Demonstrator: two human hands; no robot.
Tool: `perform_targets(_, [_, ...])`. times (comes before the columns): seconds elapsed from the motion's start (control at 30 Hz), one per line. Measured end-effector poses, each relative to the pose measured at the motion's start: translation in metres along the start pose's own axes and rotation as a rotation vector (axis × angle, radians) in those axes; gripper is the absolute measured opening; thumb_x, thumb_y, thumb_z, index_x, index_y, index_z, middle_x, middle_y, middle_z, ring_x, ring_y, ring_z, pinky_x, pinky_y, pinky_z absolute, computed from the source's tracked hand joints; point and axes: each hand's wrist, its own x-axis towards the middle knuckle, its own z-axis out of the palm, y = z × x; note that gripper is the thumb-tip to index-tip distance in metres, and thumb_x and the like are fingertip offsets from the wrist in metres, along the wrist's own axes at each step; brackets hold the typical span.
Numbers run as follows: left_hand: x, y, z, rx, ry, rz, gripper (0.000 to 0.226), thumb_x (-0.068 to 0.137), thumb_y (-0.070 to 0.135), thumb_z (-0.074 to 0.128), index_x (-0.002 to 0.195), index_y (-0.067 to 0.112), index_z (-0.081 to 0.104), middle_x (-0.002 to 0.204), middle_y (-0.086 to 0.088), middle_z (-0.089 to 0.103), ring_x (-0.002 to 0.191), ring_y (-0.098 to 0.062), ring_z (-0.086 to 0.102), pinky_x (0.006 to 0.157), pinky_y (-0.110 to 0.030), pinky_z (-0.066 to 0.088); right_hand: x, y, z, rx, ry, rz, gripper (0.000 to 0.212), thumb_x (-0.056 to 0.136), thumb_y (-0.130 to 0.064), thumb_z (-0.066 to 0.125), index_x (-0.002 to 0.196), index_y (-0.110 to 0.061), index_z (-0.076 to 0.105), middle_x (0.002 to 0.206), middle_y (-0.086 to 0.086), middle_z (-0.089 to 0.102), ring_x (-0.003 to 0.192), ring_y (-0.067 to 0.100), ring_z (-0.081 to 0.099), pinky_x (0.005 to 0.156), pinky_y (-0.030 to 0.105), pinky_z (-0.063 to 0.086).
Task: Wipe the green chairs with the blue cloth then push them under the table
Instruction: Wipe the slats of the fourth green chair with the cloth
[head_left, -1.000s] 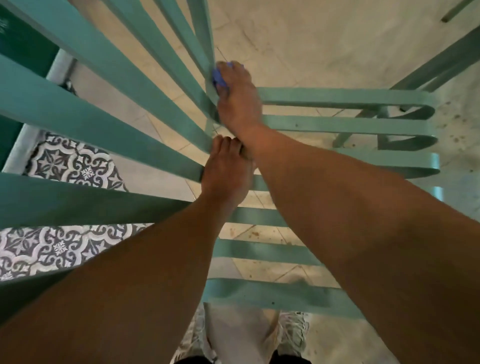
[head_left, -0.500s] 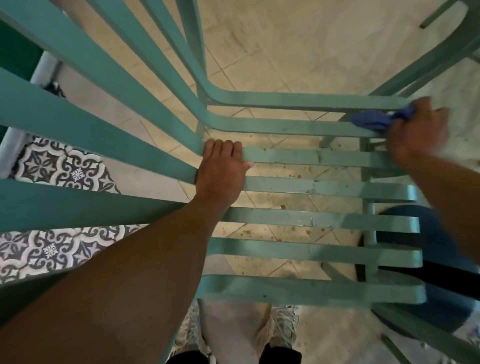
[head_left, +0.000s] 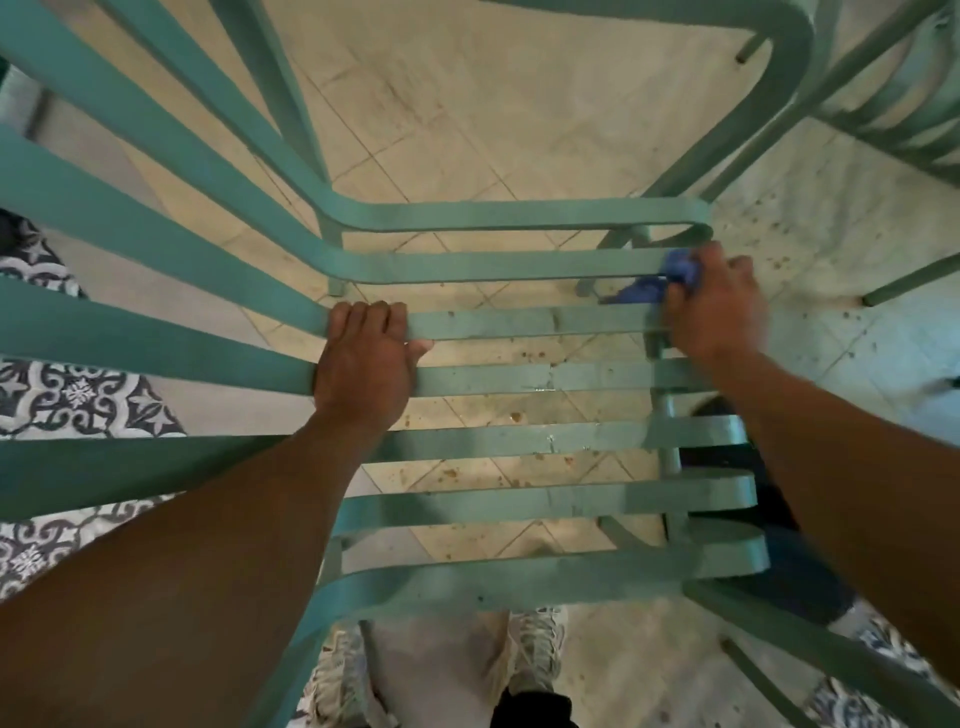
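I look straight down on a green slatted chair (head_left: 519, 265); its seat slats run left to right and its back slats rise at the left. My left hand (head_left: 363, 364) grips a seat slat near the bend where seat meets back, fingers curled over it. At the seat's front right edge my right hand (head_left: 717, 306) holds the crumpled blue cloth (head_left: 670, 275) and presses it on the end of the third slat. Part of the cloth is hidden under my fingers.
A second green chair (head_left: 904, 104) stands at the upper right. Beige floor tiles with brown specks show through the slats. A patterned grey-and-white tile strip (head_left: 78, 395) lies at the left. A dark round object (head_left: 779, 519) sits under my right forearm. My shoes (head_left: 535, 644) are at the bottom.
My right hand has swept the cloth from the back of the seat to its front right edge, then slightly down to the following slat. My left hand has kept its grip.
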Motion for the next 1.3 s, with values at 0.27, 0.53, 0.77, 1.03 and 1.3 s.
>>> perform_targets(0.27, [0.0, -0.003, 0.004, 0.002, 0.048, 0.066, 0.037, 0.095, 0.03, 0.048, 0.12, 0.003, 0.054, 0.112, -0.02, 0.058, 0.107, -0.037, 0.049, 0.106, -0.045, 0.024, -0.065, -0.137, 0.047, 0.205, -0.175, -0.209, 0.013, 0.084, -0.013, 0.052, 0.096, -0.009, 0.057, 0.098, 0.017, 0.06, 0.091, 0.037, 0.058, 0.074, 0.039, 0.041])
perform_targets(0.53, [0.001, -0.002, 0.003, -0.071, 0.085, 0.053, 0.04, 0.094, 0.034, 0.055, 0.113, -0.001, 0.058, 0.107, -0.026, 0.06, 0.103, -0.041, 0.052, 0.105, -0.046, 0.027, -0.084, -0.116, 0.046, 0.199, -0.09, -0.132, 0.037, 0.09, -0.014, 0.046, 0.127, -0.011, 0.049, 0.121, 0.015, 0.054, 0.107, 0.032, 0.055, 0.084, 0.04, 0.045])
perform_targets(0.77, [0.002, -0.003, 0.008, -0.095, 0.123, 0.037, 0.046, 0.096, 0.042, 0.047, 0.118, 0.003, 0.056, 0.115, -0.022, 0.059, 0.109, -0.038, 0.049, 0.11, -0.043, 0.023, -0.051, -0.024, 0.025, 0.029, 0.018, 0.252, 0.044, 0.09, -0.024, 0.049, 0.133, -0.018, 0.044, 0.145, 0.017, 0.034, 0.134, 0.041, 0.028, 0.107, 0.059, 0.028])
perform_targets(1.03, [-0.002, -0.003, 0.007, -0.106, 0.198, 0.064, 0.029, 0.089, 0.023, 0.059, 0.105, 0.0, 0.061, 0.1, -0.024, 0.061, 0.097, -0.04, 0.051, 0.092, -0.042, 0.036, -0.107, -0.152, 0.061, 0.288, -0.222, -0.497, 0.047, 0.083, -0.004, 0.053, 0.13, -0.011, 0.055, 0.135, 0.013, 0.053, 0.129, 0.031, 0.042, 0.11, 0.042, 0.028])
perform_targets(1.3, [0.001, -0.003, 0.007, -0.132, 0.175, 0.026, 0.045, 0.095, 0.039, 0.052, 0.118, 0.002, 0.056, 0.114, -0.023, 0.059, 0.108, -0.039, 0.046, 0.103, -0.043, 0.029, -0.109, 0.032, -0.012, 0.006, -0.062, 0.048, 0.034, 0.088, -0.008, 0.049, 0.121, -0.007, 0.05, 0.12, 0.024, 0.053, 0.108, 0.041, 0.049, 0.09, 0.05, 0.042])
